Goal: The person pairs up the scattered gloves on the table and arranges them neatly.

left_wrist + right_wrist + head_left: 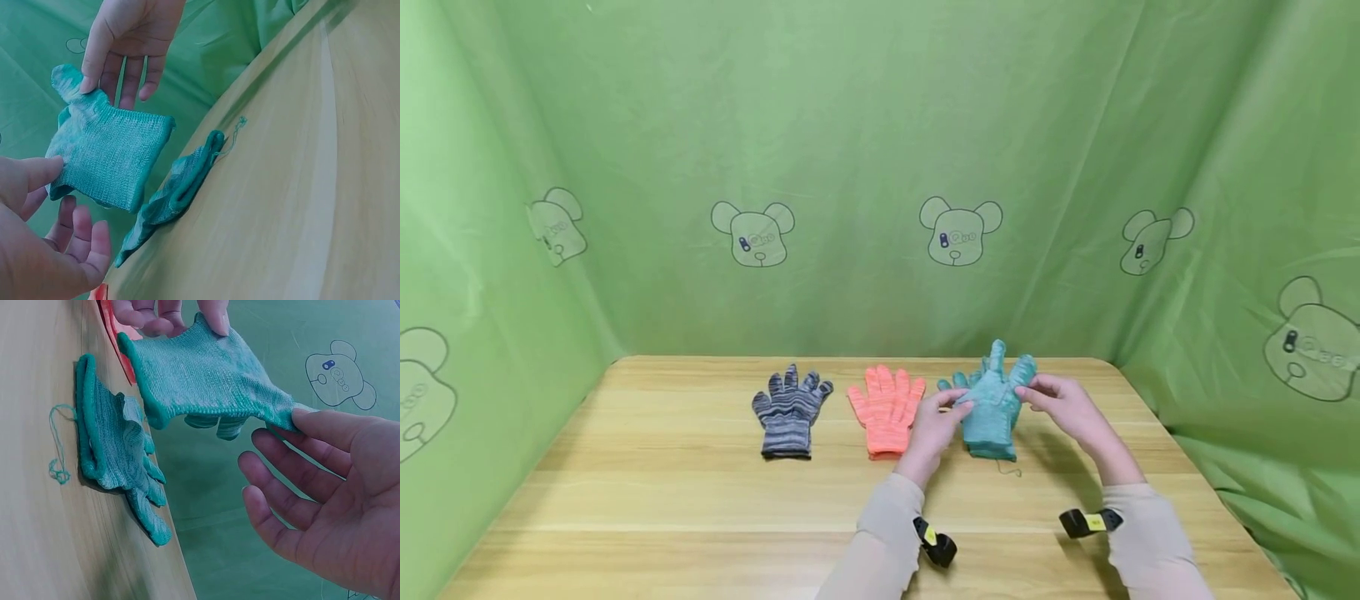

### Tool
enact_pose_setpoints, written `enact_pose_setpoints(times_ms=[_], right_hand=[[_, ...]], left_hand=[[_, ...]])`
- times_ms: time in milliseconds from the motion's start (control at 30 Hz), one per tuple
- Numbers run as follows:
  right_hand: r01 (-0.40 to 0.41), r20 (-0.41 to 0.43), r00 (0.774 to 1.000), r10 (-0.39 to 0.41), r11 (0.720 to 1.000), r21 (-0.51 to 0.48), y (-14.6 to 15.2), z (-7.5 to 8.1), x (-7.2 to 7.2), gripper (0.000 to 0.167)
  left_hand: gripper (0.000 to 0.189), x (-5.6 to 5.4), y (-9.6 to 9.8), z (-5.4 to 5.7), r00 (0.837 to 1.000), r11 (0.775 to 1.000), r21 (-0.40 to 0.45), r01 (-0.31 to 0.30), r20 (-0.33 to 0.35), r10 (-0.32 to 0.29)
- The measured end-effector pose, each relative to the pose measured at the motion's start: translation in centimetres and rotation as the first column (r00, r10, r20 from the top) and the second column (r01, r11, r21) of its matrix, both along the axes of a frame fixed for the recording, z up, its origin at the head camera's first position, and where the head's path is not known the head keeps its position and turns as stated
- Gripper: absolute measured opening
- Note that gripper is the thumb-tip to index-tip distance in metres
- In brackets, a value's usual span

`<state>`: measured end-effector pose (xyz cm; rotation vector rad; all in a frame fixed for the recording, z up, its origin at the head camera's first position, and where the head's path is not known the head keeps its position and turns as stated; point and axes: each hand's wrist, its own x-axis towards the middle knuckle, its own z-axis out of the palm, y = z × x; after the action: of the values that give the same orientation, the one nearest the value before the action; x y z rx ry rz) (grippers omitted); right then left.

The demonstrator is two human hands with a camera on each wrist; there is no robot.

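A teal knit glove (115,153) hangs in the air between both hands, its cuff facing the person. My left hand (934,427) pinches one side of it between thumb and finger. On the opposite side, at the thumb of the glove, my right hand (325,481) pinches it, the other fingers loosely bent. Below lies a second teal glove (109,437) on the table, with a loose thread (59,447) trailing from its cuff. In the head view the held glove covers much of the second one.
An orange glove (887,408) lies left of the teal ones, partly behind the left hand. Farther left is a dark grey striped glove (790,412). The wooden table (700,517) ends at green curtains (850,125) at the back and sides.
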<state>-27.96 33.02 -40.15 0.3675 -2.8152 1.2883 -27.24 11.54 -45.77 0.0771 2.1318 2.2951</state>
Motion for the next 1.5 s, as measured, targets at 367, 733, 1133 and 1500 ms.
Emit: enact_pose_setpoints(times_ms=[367, 733, 1133, 1500], right_hand=[[-0.007, 0.001, 1.000, 0.007, 1.000, 0.003, -0.06, 0.04, 0.19, 0.033], [-0.016, 0.007, 1.000, 0.015, 1.000, 0.005, 0.00, -0.03, 0.18, 0.033], [-0.036, -0.008, 0.999, 0.036, 0.999, 0.000, 0.02, -0.54, -0.24, 0.028], [-0.046, -0.008, 0.999, 0.046, 0.999, -0.006, -0.06, -0.44, -0.11, 0.028]], left_hand=[[0.023, 0.11, 0.00, 0.04, 1.000, 0.999, 0.035, 0.012, 0.016, -0.012], [0.020, 0.09, -0.10, -0.11, 1.000, 1.000, -0.010, 0.005, 0.001, -0.005], [0.021, -0.07, -0.31, -0.26, 1.000, 1.000, -0.009, 0.011, -0.001, -0.011], [0.020, 0.07, -0.34, -0.11, 1.000, 1.000, -0.009, 0.003, 0.006, -0.002]])
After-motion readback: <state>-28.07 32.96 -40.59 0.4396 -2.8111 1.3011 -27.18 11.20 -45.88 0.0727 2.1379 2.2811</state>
